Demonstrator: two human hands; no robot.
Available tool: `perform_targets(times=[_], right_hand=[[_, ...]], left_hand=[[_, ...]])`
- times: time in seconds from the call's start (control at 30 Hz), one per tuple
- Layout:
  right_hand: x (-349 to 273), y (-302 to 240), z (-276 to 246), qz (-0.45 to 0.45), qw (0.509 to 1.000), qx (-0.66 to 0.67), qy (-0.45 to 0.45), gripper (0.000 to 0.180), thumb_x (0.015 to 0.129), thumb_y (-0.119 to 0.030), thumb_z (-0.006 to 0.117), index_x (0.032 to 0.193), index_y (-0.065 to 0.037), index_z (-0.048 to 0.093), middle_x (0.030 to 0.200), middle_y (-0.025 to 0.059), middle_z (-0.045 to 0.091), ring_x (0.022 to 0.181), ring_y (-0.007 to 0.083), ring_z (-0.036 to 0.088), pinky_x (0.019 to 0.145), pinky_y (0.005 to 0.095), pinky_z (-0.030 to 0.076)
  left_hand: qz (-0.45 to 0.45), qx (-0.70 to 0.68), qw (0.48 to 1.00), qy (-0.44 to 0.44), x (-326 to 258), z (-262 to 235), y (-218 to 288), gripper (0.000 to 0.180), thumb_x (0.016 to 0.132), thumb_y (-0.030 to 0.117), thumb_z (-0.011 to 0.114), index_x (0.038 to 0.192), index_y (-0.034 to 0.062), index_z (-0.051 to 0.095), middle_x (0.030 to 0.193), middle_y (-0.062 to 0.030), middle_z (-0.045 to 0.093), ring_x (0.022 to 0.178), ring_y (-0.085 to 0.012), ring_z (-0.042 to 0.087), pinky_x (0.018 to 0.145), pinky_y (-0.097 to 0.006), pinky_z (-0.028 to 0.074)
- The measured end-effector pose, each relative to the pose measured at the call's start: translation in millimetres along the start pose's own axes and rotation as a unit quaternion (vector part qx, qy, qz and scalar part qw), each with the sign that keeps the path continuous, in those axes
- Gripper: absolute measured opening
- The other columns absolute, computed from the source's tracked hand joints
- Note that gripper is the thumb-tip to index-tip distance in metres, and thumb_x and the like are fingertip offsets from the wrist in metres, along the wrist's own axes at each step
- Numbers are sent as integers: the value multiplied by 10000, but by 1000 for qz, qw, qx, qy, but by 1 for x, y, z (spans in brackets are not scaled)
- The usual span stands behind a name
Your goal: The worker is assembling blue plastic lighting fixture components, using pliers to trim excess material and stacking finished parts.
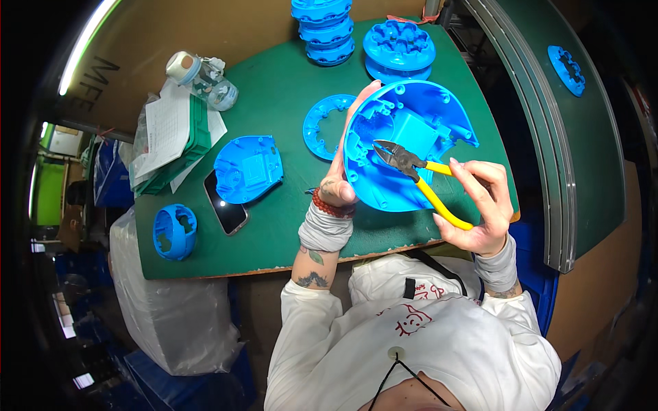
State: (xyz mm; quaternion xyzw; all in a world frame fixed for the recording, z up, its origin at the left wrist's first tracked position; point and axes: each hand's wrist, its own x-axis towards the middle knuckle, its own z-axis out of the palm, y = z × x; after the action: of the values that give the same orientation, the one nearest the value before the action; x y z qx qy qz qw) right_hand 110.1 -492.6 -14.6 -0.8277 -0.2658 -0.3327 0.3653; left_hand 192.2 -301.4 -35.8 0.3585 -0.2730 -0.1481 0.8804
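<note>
My left hand (340, 179) is wrapped round the left side of a blue molded plastic housing (373, 188), holding it tilted above the green table with its hollow inside facing me. In my right hand (485, 209) is a pair of diagonal cutters (434, 197) with yellow handles and dark jaws. The handles are spread and the jaws look parted, in front of the housing's interior; whether they touch the plastic I cannot tell. Behind my left fingers lies a flat blue ring (313, 130) with a scalloped inner edge.
On the green table (288, 236) are a blue shell (250, 168) partly over a phone (227, 214), and a round blue part (175, 233). Farther back stand stacked blue parts (326, 33), a blue spool-shaped stack (399, 51), a bottle (209, 85) and papers (164, 127). A metal-edged conveyor (531, 103) runs along the right.
</note>
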Motion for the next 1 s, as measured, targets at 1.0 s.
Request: perform_targets(times=[1.0], right_hand=[[-6,-9,9,54,997,50,21,575,542,-124,722,1081,36,601,948,134,545,833,241,527,725,314,442]], left_hand=[[63,57,996,-28,-4,-8,-11,1287,389,329,835,1392,30,88,1344,-155,302,1232,-283,361,1031,-396,301]])
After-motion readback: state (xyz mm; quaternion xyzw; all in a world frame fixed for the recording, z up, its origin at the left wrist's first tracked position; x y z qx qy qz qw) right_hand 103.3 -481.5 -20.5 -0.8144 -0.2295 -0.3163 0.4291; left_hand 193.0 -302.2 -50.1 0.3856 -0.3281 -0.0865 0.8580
